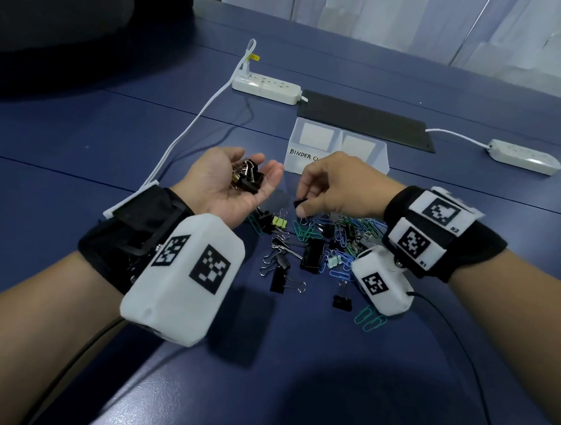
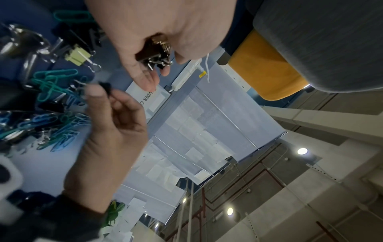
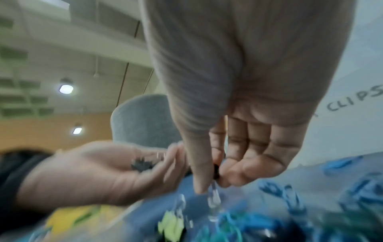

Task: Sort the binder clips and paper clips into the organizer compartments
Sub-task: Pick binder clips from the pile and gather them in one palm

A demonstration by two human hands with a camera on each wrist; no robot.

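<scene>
My left hand (image 1: pixel 259 161) is turned palm up and cupped, with several black binder clips (image 1: pixel 247 178) lying in it; the left wrist view shows these clips (image 2: pixel 155 54) too. My right hand (image 1: pixel 305 204) pinches a small black binder clip (image 1: pixel 298 201) between thumb and forefinger. It hovers just above a mixed pile (image 1: pixel 319 243) of binder clips and coloured paper clips. Behind both hands stands the translucent two-compartment organizer (image 1: pixel 338 144). Its left front reads "BINDER CL…", and my right hand hides the rest. Both compartments look empty.
A lime binder clip (image 1: pixel 279 222) lies at the pile's left edge. Beyond the organizer are a black mat (image 1: pixel 365 124) and two white power strips (image 1: pixel 266 88) (image 1: pixel 524 157). A white cable (image 1: pixel 193 123) runs along the blue table (image 1: pixel 82 130) on the left.
</scene>
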